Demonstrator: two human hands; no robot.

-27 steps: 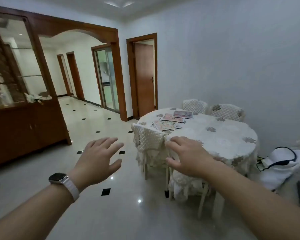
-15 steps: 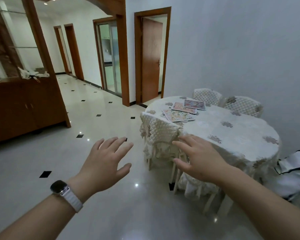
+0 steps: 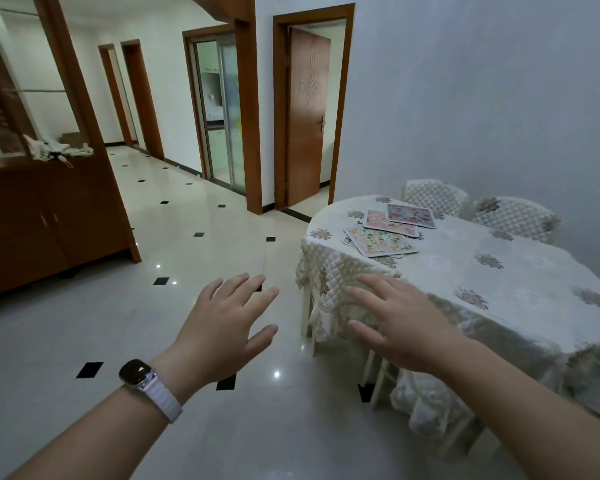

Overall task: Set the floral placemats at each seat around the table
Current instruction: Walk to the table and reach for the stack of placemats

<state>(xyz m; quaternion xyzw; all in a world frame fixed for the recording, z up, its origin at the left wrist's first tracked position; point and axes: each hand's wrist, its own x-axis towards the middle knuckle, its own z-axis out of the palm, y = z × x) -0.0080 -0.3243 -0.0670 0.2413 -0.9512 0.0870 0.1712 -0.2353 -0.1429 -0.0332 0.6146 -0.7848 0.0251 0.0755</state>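
Several floral placemats (image 3: 381,240) lie in a loose overlapping pile on the far left part of a round table (image 3: 520,289) covered with a white flowered cloth. The topmost mats are pink and orange patterned; one more (image 3: 410,215) sits behind. My left hand (image 3: 226,327), with a watch on the wrist, is held out over the floor, fingers spread, empty. My right hand (image 3: 395,320) is stretched forward, fingers apart, in front of a quilted chair cover; it holds nothing. Both hands are well short of the placemats.
A chair with a quilted cream cover (image 3: 329,271) stands at the table's near left side. Two more covered chairs (image 3: 433,195) (image 3: 513,216) stand against the far wall. A wooden cabinet (image 3: 49,216) is on the left. Open glossy tiled floor (image 3: 118,306) stretches left of the table.
The view has come closer to the table and shifted left; the table now sits larger and further right. Both hands stay open and extended, about as before.
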